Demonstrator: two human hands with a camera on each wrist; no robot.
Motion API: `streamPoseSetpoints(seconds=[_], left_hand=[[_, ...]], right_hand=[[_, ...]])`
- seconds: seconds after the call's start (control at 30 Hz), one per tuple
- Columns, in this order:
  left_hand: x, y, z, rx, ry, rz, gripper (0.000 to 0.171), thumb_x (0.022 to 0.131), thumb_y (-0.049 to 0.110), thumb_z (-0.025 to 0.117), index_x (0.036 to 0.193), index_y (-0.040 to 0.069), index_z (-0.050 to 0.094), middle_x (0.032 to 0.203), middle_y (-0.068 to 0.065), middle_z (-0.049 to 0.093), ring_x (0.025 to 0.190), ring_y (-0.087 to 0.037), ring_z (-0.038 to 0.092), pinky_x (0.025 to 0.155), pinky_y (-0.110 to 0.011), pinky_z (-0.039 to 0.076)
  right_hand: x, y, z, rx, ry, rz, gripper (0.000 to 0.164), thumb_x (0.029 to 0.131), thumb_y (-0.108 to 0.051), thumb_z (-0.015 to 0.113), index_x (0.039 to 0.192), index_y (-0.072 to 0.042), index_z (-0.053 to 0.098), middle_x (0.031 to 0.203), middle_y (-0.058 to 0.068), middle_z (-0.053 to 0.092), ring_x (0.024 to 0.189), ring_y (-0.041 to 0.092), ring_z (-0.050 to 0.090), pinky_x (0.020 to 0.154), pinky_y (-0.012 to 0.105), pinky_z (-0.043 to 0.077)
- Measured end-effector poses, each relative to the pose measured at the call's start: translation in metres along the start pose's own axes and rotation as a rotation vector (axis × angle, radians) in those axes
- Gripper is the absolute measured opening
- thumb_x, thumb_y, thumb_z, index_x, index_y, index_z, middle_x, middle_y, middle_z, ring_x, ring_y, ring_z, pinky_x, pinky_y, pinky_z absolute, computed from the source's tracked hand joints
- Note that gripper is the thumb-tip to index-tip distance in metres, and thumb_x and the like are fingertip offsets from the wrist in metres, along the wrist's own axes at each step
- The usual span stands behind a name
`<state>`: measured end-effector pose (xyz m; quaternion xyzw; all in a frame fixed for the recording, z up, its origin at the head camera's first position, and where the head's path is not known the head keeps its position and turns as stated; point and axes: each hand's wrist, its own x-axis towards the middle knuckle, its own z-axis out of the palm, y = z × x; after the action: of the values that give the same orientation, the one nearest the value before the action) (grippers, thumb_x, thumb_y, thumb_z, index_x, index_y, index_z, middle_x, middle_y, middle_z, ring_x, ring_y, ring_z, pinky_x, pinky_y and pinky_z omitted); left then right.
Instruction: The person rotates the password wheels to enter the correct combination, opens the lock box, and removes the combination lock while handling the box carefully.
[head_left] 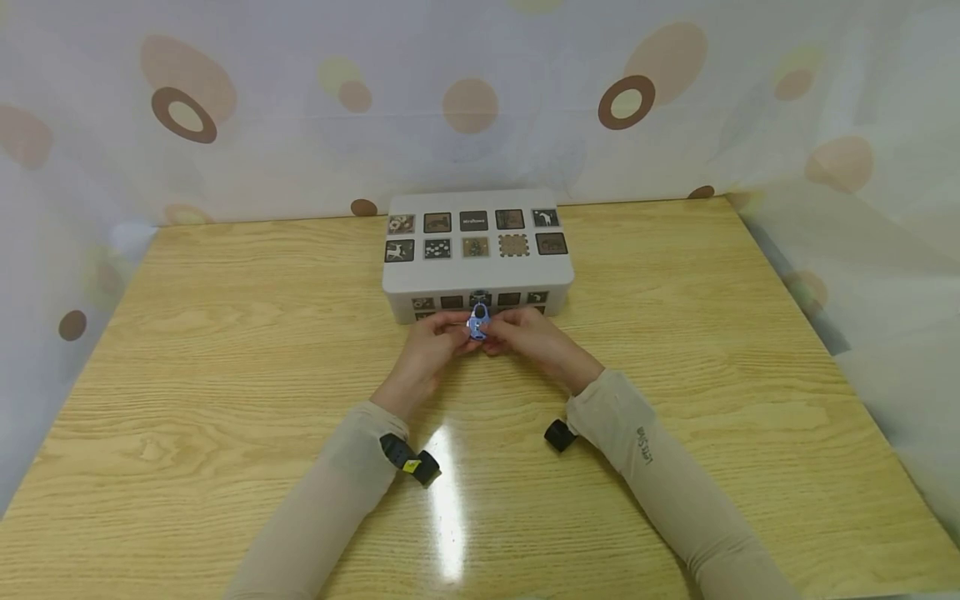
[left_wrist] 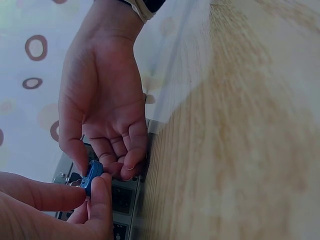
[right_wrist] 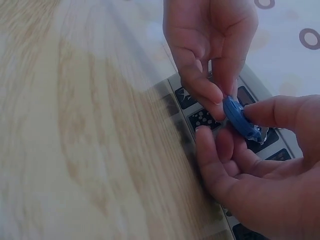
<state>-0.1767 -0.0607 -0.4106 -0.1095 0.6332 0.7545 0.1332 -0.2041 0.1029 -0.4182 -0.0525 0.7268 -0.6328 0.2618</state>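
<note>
A small blue padlock (head_left: 478,325) hangs upright in front of a white box (head_left: 472,271), its shackle at the metal latch (head_left: 480,295) on the box front. From the left, my left hand (head_left: 429,354) pinches the lock body between thumb and fingers. My right hand (head_left: 538,340) grips its other side, the thumb on its face. In the right wrist view, the padlock (right_wrist: 239,119) is seen edge-on between both sets of fingertips. The left wrist view has the padlock (left_wrist: 93,175) near the latch, partly covered by fingers.
Small dark square pictures cover the lid and front of the box. It stands near the back edge of a wood-grain table (head_left: 247,375), before a white curtain (head_left: 525,142) with brown circles. Black bands (head_left: 408,458) sit on both sleeved wrists.
</note>
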Motion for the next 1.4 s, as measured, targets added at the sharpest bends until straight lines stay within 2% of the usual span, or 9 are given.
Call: streamPoseSetpoints(seconds=[0.27, 0.57, 0.73, 0.93, 1.2, 1.4], left_hand=[[-0.002, 0.001, 0.000, -0.008, 0.000, 0.000, 0.029, 0.091, -0.014, 0.052, 0.120, -0.014, 0.056, 0.095, -0.014, 0.062, 0.074, -0.011, 0.062, 0.083, -0.026, 0.058], [-0.001, 0.001, 0.000, -0.010, 0.004, -0.009, 0.030, 0.091, -0.013, 0.052, 0.121, -0.014, 0.056, 0.094, -0.013, 0.061, 0.075, -0.011, 0.061, 0.086, -0.027, 0.057], [-0.001, 0.001, 0.001, -0.020, 0.006, -0.007, 0.029, 0.091, -0.014, 0.052, 0.120, -0.014, 0.056, 0.091, -0.012, 0.060, 0.074, -0.011, 0.061, 0.083, -0.025, 0.058], [-0.002, 0.002, 0.000, -0.018, 0.008, -0.007, 0.030, 0.091, -0.014, 0.050, 0.120, -0.015, 0.055, 0.092, -0.014, 0.060, 0.073, -0.011, 0.062, 0.079, -0.022, 0.058], [-0.001, 0.002, 0.001, -0.032, 0.009, -0.011, 0.029, 0.091, -0.013, 0.052, 0.120, -0.014, 0.055, 0.095, -0.015, 0.060, 0.077, -0.013, 0.062, 0.081, -0.023, 0.058], [-0.001, 0.003, 0.002, -0.034, 0.014, -0.017, 0.029, 0.091, -0.013, 0.052, 0.120, -0.014, 0.056, 0.093, -0.013, 0.060, 0.076, -0.012, 0.062, 0.081, -0.023, 0.058]], right_hand=[[-0.002, 0.000, 0.000, -0.006, -0.005, -0.039, 0.031, 0.094, -0.004, 0.055, 0.114, 0.020, 0.054, 0.107, 0.023, 0.064, 0.085, 0.014, 0.065, 0.088, 0.031, 0.057], [-0.002, -0.001, 0.000, -0.015, -0.018, -0.028, 0.032, 0.094, -0.004, 0.056, 0.115, 0.020, 0.055, 0.110, 0.025, 0.063, 0.085, 0.015, 0.065, 0.086, 0.030, 0.058], [-0.002, -0.001, -0.003, 0.010, -0.031, -0.017, 0.033, 0.095, -0.007, 0.054, 0.115, 0.019, 0.055, 0.107, 0.020, 0.064, 0.086, 0.016, 0.065, 0.086, 0.030, 0.058], [-0.005, -0.006, -0.013, 0.080, -0.029, -0.032, 0.034, 0.099, -0.006, 0.047, 0.115, 0.023, 0.052, 0.095, 0.013, 0.065, 0.083, 0.017, 0.065, 0.085, 0.032, 0.058], [-0.001, -0.004, -0.012, -0.033, -0.044, -0.012, 0.033, 0.097, -0.008, 0.051, 0.111, 0.022, 0.055, 0.091, 0.015, 0.065, 0.077, 0.014, 0.065, 0.080, 0.028, 0.059], [0.002, 0.000, -0.009, -0.052, -0.018, -0.029, 0.031, 0.096, -0.006, 0.051, 0.109, 0.022, 0.056, 0.091, 0.016, 0.065, 0.075, 0.011, 0.064, 0.077, 0.026, 0.060]])
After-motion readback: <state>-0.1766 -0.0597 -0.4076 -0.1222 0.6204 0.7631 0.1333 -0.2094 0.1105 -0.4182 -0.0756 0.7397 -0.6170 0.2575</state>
